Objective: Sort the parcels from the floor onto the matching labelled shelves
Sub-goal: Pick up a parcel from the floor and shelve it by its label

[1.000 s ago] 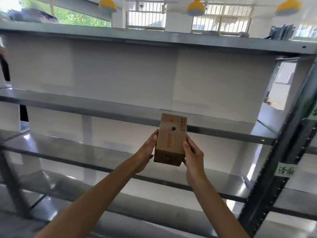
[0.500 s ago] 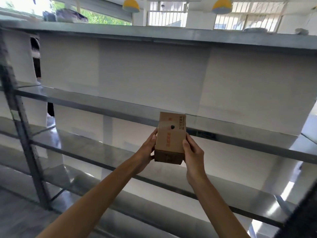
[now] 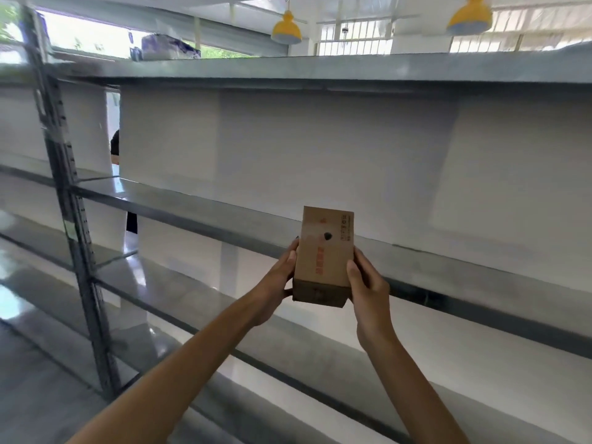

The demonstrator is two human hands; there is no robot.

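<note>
Head camera looks forward, slightly upward, close before the metal shelving (image 3: 224, 213).

shelf (image 3: 224, 216) ahead: bare, open above | upright post (image 3: 69, 200) far left | white backing behind

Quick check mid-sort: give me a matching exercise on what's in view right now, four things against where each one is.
Things:
1. cardboard parcel
2. yellow lamps
3. purple-wrapped bundle
4. steel upright post

Places:
A. lying on the top shelf, far left
B. standing at the left of the rack, running floor to top
C. hanging from the ceiling above the rack
D. held between the left hand and right hand, in front of the middle shelf

Pairs: 1-D, 2-C, 3-A, 4-B
</note>
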